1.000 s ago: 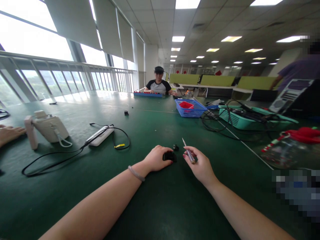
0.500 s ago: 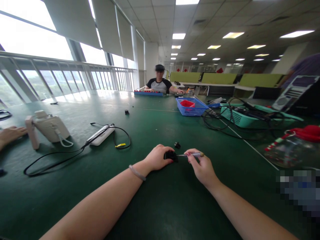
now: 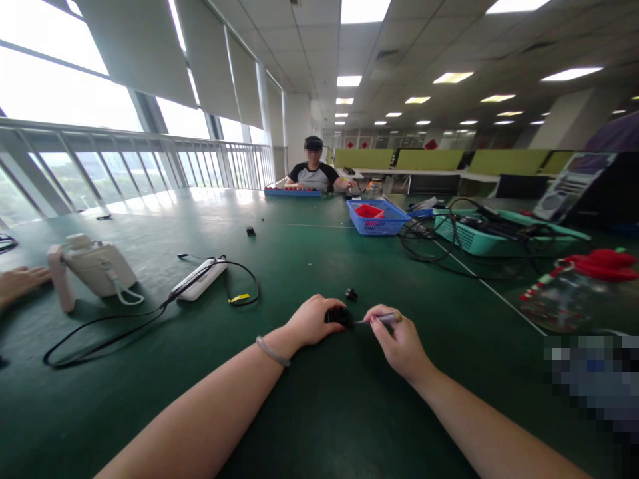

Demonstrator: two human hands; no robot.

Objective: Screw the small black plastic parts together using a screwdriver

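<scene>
My left hand (image 3: 315,319) is closed around a small black part (image 3: 338,317) low over the green tabletop (image 3: 299,266); its exact kind is too small to make out. In my right hand (image 3: 399,339) is a screwdriver (image 3: 383,318) with a pale, translucent handle, pinched between thumb and fingers. Its thin shaft points left, and the tip meets or nearly meets the right side of the black part. Just beyond my hands lies another small black piece (image 3: 351,294) on the table.
A white power bank (image 3: 202,279) with a black cable lies left, near a beige bottle (image 3: 102,268) and another person's hand (image 3: 24,283). Blue (image 3: 378,223) and green baskets (image 3: 466,238), cables and a red-lidded jar (image 3: 574,299) stand right. Someone sits opposite (image 3: 313,174).
The view has tilted slightly upward, so the scene sits a bit lower. The black part has turned a little in my left hand; the screwdriver stays at its right side.
</scene>
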